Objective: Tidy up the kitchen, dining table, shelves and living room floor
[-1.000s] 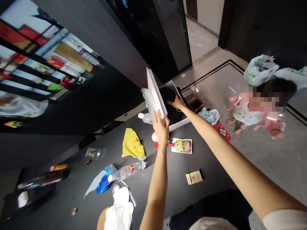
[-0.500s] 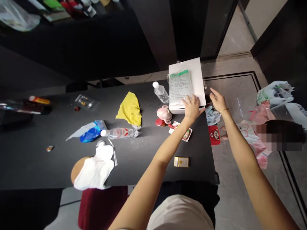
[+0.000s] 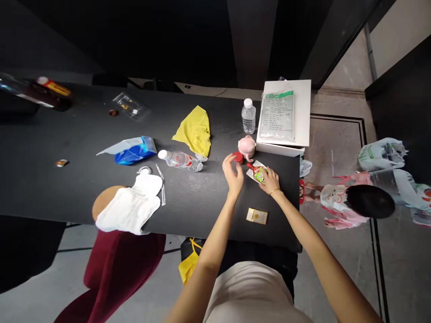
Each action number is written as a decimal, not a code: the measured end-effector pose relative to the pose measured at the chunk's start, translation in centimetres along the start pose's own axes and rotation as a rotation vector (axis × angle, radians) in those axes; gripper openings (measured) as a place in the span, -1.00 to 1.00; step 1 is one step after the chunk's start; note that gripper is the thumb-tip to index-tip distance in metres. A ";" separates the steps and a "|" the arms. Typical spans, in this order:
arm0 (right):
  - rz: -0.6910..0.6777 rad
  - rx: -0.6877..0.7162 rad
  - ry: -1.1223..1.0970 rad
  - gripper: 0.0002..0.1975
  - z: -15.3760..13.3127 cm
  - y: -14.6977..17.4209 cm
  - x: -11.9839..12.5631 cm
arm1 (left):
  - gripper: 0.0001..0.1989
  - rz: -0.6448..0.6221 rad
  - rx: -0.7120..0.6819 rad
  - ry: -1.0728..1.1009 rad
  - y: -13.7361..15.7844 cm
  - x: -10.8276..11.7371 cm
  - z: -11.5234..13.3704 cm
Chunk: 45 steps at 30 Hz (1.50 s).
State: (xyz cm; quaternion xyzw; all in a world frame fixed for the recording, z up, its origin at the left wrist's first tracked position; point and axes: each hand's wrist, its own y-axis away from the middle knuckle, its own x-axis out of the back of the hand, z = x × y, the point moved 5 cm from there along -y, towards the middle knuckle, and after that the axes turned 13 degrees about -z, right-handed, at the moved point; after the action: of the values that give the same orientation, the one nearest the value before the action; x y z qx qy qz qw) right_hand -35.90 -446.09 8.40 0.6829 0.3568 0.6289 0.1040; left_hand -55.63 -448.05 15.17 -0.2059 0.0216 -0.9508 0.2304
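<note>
Dark counter (image 3: 188, 202) spans the frame. Off the upper-right box (image 3: 302, 114) now, the left hand (image 3: 233, 176) arches open beside a red lid (image 3: 239, 157); work has shifted to the packet (image 3: 258, 174) right of centre, partly under the right hand (image 3: 271, 181), its grip unclear.

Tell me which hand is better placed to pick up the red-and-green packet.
Probably the right hand: its fingers are at the right end of the packet. The left hand is off to the packet's left, open, near the red lid.
</note>
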 end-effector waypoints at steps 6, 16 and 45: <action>0.068 -0.069 0.095 -0.32 4.1 -2.0 3.4 | -0.63 -0.064 0.244 0.075 4.7 0.5 -8.4; 0.179 -0.001 -0.019 -0.45 -0.4 -1.2 1.8 | -0.44 -0.302 0.275 0.045 -1.6 -2.6 -11.1; 0.349 -0.169 0.023 -0.71 -9.8 -6.3 7.0 | -0.33 0.233 0.523 -0.069 5.5 14.1 -17.7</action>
State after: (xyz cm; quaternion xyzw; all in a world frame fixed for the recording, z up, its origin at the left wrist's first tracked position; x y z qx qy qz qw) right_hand -47.56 -440.20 12.01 0.7160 0.1799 0.6729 0.0464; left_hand -71.74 -460.23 3.65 -0.1678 -0.2087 -0.8837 0.3839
